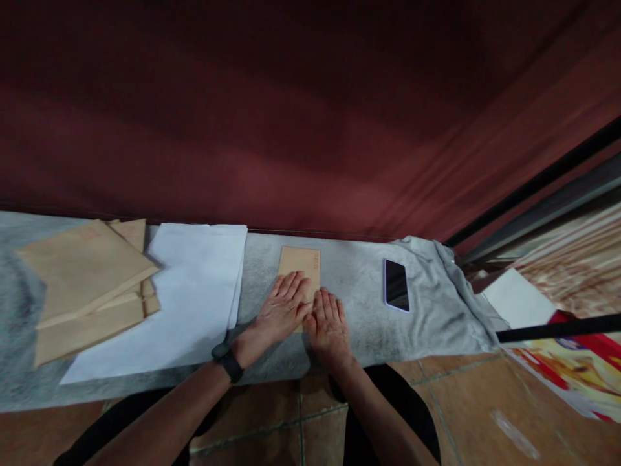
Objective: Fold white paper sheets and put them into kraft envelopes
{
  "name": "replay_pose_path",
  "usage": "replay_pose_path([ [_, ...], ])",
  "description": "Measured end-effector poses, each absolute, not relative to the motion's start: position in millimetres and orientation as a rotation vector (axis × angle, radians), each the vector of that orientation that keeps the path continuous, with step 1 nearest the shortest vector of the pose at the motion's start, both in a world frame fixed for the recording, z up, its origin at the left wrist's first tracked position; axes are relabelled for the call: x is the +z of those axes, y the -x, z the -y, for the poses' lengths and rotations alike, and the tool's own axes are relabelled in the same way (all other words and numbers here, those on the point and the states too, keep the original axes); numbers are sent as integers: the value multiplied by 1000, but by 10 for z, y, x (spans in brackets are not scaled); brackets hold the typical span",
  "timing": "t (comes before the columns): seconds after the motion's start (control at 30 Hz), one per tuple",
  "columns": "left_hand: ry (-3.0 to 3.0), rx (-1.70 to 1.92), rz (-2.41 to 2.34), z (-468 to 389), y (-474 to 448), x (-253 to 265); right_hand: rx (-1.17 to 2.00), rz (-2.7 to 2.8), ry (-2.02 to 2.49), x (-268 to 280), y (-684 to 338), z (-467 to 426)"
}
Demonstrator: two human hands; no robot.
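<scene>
A small brown paper envelope (299, 257) with faint red print along its right edge lies upright on the grey cloth in front of me. My left hand (283, 305) rests flat on its middle, fingers stretched out, a dark watch (227, 361) on that wrist. Beside it, my right hand (330, 325) lies flat at the envelope's lower right edge, palm down with the fingers extended. The thumbs almost meet. Both hands cover the lower part of the envelope, and neither grips anything.
Large white paper sheets (194, 298) lie to the left, partly under a heap of brown envelopes (92, 272). A phone (396, 285) is on the grey cloth (354, 272) at right. Dark red fabric (301, 142) rises behind. A colourful box (577, 369) stands on the tiled floor.
</scene>
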State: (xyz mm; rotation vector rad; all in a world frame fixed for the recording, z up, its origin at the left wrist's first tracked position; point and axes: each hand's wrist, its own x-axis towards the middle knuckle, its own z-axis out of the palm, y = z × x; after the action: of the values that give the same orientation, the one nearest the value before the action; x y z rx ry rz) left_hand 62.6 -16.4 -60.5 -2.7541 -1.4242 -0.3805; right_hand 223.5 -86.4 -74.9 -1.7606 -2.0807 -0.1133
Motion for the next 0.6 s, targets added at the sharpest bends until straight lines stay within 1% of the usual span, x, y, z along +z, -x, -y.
replay_pose_path([
  [0.2,2740,-366,1428,298,-531,-636,-7,2059,1794,-598,-2320,861],
  [0.4,2762,-360,1450,408,-428,-653,184,1925,1860,-445,-2355,802],
  [0.6,2808,-352,1375,460,-316,-618,370,1784,1915,-356,-2342,698],
])
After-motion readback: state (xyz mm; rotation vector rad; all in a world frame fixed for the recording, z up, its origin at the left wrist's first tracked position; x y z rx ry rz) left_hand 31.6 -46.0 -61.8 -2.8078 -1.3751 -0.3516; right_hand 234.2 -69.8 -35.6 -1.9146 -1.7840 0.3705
